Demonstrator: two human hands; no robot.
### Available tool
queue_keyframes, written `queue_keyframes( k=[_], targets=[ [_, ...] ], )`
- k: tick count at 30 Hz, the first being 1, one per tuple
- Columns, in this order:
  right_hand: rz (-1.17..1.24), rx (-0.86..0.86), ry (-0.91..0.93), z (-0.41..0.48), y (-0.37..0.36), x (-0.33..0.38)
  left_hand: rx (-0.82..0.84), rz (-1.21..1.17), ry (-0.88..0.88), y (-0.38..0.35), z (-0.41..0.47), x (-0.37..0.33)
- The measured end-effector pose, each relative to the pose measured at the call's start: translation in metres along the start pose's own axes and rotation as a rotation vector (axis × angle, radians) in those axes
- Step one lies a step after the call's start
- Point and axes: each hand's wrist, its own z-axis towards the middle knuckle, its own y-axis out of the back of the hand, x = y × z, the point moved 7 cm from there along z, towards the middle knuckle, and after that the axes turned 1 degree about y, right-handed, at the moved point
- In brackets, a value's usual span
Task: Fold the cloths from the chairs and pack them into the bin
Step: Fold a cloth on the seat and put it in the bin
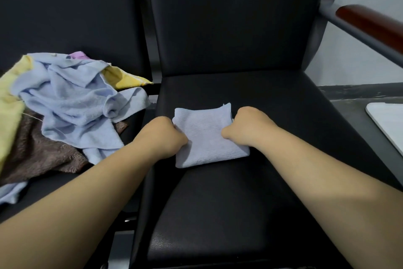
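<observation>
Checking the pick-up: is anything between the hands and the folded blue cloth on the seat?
Nothing visible. The left hand and right hand grip the folded blue cloth at its two sides.

The only view comes from a wide-angle camera worn on the person's head. It faces forward and steeply down onto the black chair seat, close enough that the left forearm and right forearm enter from the bottom corners. The folded cloth lies near the frame's centre, the backrest fills the top, the pile of cloths sits at the left edge, and the armrest at the right.
</observation>
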Motion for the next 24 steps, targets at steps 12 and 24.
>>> queue_keyframes(
  k=[12,24],
  targets=[
    [0.899,0.219,0.049,-0.040,0.060,-0.022,0.037,-0.709,-0.091,0.039,-0.045,-0.062],
    [1.104,-0.311,-0.061,-0.160,0.143,-0.248,0.457,-0.408,-0.466,-0.052,-0.142,-0.300]
  ],
)
